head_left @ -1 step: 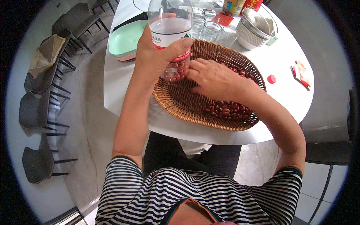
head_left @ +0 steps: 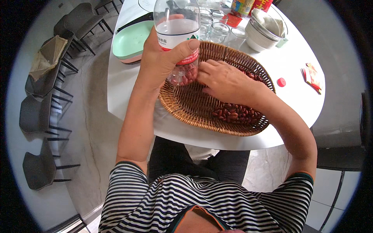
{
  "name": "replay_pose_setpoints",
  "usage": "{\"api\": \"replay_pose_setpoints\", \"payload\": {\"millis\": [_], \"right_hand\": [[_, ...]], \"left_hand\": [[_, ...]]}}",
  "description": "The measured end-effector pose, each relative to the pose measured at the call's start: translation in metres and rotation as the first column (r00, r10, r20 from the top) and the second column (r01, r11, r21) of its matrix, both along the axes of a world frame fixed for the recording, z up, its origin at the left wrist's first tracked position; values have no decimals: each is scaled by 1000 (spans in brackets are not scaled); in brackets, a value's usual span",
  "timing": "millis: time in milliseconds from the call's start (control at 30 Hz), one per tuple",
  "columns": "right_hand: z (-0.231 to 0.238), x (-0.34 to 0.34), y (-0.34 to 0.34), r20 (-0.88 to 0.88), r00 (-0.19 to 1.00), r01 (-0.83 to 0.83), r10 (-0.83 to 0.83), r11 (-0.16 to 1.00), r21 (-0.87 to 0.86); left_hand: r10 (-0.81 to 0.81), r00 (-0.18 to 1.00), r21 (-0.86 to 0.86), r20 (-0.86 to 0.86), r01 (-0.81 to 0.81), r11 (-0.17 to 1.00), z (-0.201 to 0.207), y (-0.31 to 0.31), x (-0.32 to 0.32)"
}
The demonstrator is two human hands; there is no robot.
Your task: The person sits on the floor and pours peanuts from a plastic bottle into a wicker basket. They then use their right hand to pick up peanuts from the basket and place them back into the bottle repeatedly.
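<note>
On our white table (head_left: 297, 105) sits an oval wicker basket (head_left: 190, 100), a clear bottle (head_left: 174, 39) over its ten o'clock. Our left hand (head_left: 163, 58) wraps the bottle; our right hand (head_left: 225, 80), curled at its four o'clock, hides any grip and has edged toward three. Dark-red beans (head_left: 234, 115) lie at the basket's four.

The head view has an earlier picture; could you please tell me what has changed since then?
The right hand has shifted very slightly to the right, and the base of the bottle in the left hand sits a touch lower. Nothing was visibly grasped or released. The wicker basket and red cap stayed put.
</note>
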State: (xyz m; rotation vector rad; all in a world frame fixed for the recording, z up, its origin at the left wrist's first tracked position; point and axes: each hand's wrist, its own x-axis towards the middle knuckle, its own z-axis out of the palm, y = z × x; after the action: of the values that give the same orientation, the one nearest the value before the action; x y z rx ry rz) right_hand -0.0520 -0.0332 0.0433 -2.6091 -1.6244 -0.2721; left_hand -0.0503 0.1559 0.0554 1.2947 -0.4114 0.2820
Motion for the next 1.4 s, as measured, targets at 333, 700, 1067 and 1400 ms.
{"api": "replay_pose_setpoints", "payload": {"millis": [333,700,1067,1400], "right_hand": [[32,-21,-51,-23,977,205,-212,963,-176],[48,-33,-60,-20,943,319,-331,923,-214],[120,-28,-72,29,999,-1,-23,755,656],[98,-29,-60,103,994,-40,-38,746,665]], "left_hand": [[-104,994,114,-34,108,988,5,-2,-8],[-488,865,552,115,352,756,10,3,-16],[-419,905,683,80,257,684,26,-2,-20],[-375,921,697,108,199,689,17,-4,-15]]}}
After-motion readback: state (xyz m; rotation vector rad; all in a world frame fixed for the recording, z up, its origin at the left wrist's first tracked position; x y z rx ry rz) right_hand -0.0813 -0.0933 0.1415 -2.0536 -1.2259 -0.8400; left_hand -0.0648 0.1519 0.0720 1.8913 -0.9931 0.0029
